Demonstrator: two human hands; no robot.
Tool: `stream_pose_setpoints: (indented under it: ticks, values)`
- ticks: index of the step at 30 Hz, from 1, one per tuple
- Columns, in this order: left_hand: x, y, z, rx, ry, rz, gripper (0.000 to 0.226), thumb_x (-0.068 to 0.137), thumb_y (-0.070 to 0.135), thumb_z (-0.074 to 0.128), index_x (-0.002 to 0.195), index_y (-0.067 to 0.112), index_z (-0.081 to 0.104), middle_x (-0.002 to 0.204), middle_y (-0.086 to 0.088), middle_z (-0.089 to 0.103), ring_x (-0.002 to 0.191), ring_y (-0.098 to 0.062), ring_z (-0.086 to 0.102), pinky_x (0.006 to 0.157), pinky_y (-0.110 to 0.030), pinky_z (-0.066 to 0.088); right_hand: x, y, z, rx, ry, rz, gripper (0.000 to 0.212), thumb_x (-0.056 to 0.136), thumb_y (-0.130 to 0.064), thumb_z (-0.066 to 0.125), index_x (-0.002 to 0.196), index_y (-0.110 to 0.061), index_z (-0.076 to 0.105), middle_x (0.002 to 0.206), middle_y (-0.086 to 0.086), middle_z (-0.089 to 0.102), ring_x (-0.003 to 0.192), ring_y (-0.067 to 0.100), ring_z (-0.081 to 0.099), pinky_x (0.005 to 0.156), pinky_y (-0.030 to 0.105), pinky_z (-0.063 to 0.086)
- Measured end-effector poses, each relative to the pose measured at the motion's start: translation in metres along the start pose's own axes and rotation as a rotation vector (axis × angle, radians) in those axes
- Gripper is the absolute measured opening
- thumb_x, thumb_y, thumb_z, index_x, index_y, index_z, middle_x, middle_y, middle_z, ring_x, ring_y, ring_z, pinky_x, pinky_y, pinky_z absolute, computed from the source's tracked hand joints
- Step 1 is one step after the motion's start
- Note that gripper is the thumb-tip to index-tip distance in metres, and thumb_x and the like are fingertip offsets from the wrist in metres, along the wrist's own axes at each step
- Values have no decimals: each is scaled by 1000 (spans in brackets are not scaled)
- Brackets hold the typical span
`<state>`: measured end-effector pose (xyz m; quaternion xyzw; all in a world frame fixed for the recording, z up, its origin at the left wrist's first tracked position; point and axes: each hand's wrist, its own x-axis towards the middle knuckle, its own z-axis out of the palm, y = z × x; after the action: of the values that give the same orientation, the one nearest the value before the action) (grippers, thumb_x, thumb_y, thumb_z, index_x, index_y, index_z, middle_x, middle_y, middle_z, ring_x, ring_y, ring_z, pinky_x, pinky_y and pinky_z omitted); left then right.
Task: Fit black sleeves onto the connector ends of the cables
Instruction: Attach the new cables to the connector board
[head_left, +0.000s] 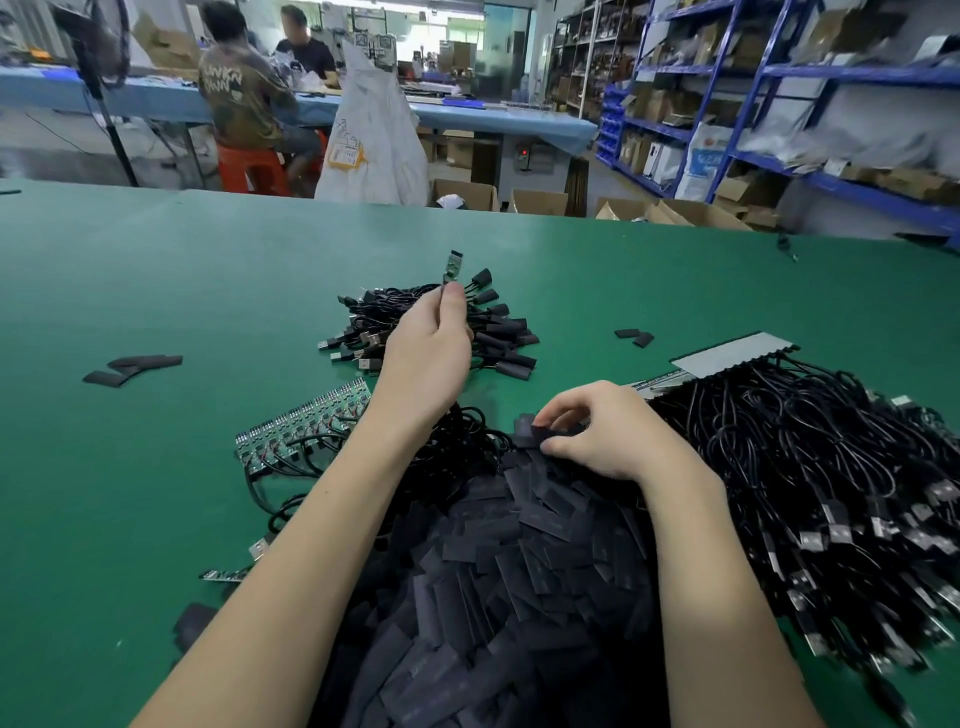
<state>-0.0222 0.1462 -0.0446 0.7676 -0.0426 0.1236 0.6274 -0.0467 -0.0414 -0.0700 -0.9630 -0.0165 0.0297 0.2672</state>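
My left hand (428, 345) pinches a cable's bare green connector board (453, 264) and holds it upright above the sleeved-cable pile (498, 332). My right hand (597, 428) pinches one flat black sleeve (540, 430) at the far edge of a big heap of black sleeves (509, 571) in front of me. A strip of joined green boards with cables (306, 434) lies to the left of my left forearm. A large bundle of black cables (810, 509) spreads out on the right.
The green table (156, 291) carries loose sleeves at the left (132, 366) and at the right (635, 336). A grey card (732, 353) lies behind the cable bundle. Cardboard boxes, blue shelves and two seated people are beyond the table's far edge.
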Motion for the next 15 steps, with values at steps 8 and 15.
stream_pose_setpoints:
  ticks: [8,15]
  values:
    - [2,-4,-2,69,51,151,22,108,29,36,116,28,57,76,11,55,64,-2,50,67,-19,40,-3,7,-11,203,128,-96,13,83,-30,83,94,-35,78,79,-24,74,72,-11,65,64,0,41]
    - [0,-2,-4,370,-15,349,37,107,20,47,142,12,57,106,0,53,96,-9,49,80,-2,29,-1,8,-10,355,246,-157,13,83,-27,83,92,-34,78,81,-25,75,79,-9,69,74,5,47]
